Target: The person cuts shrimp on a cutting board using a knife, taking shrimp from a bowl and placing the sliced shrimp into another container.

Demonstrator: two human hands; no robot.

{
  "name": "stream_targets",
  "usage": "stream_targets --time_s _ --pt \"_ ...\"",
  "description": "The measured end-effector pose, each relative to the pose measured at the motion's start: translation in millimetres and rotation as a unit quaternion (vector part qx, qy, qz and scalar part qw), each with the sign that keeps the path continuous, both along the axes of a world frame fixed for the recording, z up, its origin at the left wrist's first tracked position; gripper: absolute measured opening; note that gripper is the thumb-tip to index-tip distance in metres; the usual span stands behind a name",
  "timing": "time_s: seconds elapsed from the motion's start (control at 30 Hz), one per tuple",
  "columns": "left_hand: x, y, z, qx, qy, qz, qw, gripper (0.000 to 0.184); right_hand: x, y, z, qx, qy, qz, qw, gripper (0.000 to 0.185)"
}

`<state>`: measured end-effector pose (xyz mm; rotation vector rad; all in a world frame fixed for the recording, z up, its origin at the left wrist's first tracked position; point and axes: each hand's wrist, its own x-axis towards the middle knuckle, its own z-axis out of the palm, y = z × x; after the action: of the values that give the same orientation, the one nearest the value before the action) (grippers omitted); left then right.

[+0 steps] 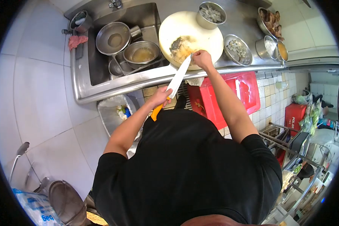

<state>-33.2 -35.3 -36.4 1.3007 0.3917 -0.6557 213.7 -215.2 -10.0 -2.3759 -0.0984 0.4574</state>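
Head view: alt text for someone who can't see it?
A person's left hand holds an orange-handled knife, its tip beside the right hand over a round, pale cutting board with food on it. To the left, a sink holds metal bowls; to the right stand filled metal dishes.

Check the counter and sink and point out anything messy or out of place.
A grey-brown mess is spread on the pale round cutting board, near the tip of the knife; it stands out against the clean area. A pink cloth lies crumpled at the left edge of the sink, looking carelessly dropped.
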Motion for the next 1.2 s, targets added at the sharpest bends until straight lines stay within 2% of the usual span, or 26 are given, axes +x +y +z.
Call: stream_targets --time_s 0.1,0.23,0.33,0.4,0.47,0.5,0.67,0.73,0.83,1.0,1.17,1.2 --pt "-9 4 3 0.008 0.014 -0.018 1.0 0.03 5 -2 -20 0.046 0.023 -0.034 0.998 0.02" --pt "-25 21 14 0.015 0.015 -0.061 0.998 0.029 3 1 -21 0.039 0.019 -0.073 0.996 0.026" --pt "-35 49 25 0.067 0.014 -0.101 0.993 0.029 -1 -1 -7 0.026 -0.019 -0.046 0.998 0.028" --pt "-41 65 35 0.107 0.007 -0.121 0.987 0.032 -2 -8 5 -0.045 -0.166 0.153 0.973 0.024" --pt "-41 77 49 0.176 -0.014 -0.097 0.98 0.029 -3 -15 16 -0.041 -0.16 0.183 0.969 0.022" --pt "-39 79 56 0.174 -0.015 -0.079 0.982 0.029 -4 -19 21 -0.039 -0.151 0.207 0.966 0.02" --pt "4 54 59 0.212 -0.04 -0.062 0.975 0.029 -5 -22 15 0.013 -0.192 0.207 0.959 0.012" --pt "27 40 48 0.172 -0.025 -0.029 0.984 0.029 -7 -22 17 0.026 -0.196 0.188 0.962 0.011" --pt "47 23 43 0.176 -0.028 -0.02 0.984 0.029 -3 -21 20 0.017 -0.201 0.192 0.96 0.007" --pt "52 17 34 0.171 -0.015 -0.036 0.985 0.029 9 -20 22 -0.018 -0.187 0.25 0.95 0.007" --pt "48 17 53 0.167 -0.005 -0.046 0.985 0.03 13 -18 23 -0.017 -0.154 0.242 0.958 0.007" --pt "48 17 58 0.211 -0.016 -0.059 0.976 0.031 13 -17 24 -0.025 -0.142 0.24 0.96 0.007"
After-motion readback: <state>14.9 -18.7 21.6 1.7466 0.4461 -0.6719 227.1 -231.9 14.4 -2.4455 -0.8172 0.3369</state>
